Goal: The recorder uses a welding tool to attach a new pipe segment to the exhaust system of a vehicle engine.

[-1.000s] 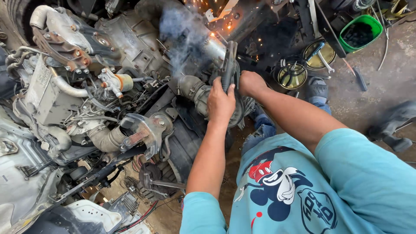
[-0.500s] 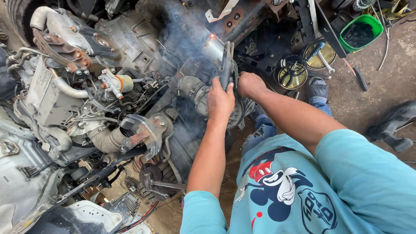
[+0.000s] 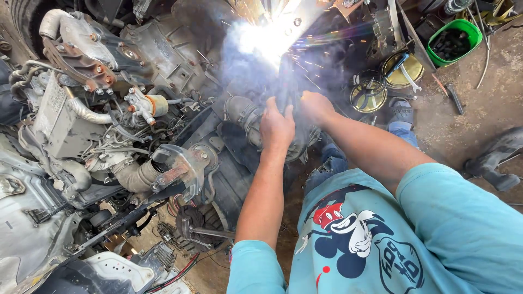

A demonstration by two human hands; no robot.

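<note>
A dark cutting tool [image 3: 287, 81] is gripped by both the left hand [image 3: 276, 126] and the right hand [image 3: 315, 105], each closed around its body, so its tip is steadied against the metal frame [image 3: 305, 16] above the engine [image 3: 109, 109], where sparks [image 3: 267, 38] are thrown.

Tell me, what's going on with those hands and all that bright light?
Left hand and right hand both gripping a dark tool. Tool tip at white glare, sparks and smoke. Engine left; nothing blocking the hands.
</note>
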